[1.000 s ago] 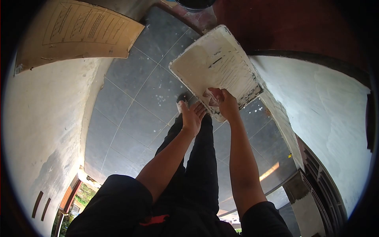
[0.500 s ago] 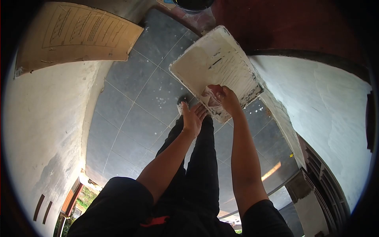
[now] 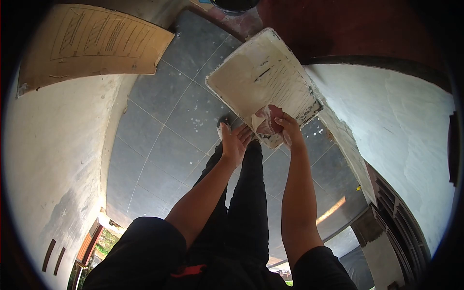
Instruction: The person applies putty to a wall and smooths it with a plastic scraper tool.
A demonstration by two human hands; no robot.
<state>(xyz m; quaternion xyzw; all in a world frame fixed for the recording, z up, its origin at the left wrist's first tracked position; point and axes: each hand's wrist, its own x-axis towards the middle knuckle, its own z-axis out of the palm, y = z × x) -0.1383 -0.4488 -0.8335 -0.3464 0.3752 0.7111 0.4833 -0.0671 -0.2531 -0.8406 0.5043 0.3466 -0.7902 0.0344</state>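
A paint tray smeared with whitish paint, with ridges on its right part, lies ahead of my legs. My right hand grips a reddish flat piece coated partly with white paint, over the tray's near corner. My left hand is beside the tray's near left edge, palm up with fingers spread, and nothing lies in it. Whether its fingertips touch the tray rim, I cannot tell.
Grey floor tiles carry white paint spots. Cardboard leans at the upper left. Pale walls stand on the left and right. A black container sits at the top edge, near a dark red surface.
My right hand has moved slightly right, and the reddish piece has turned so more of its face shows. My left hand has hardly moved.
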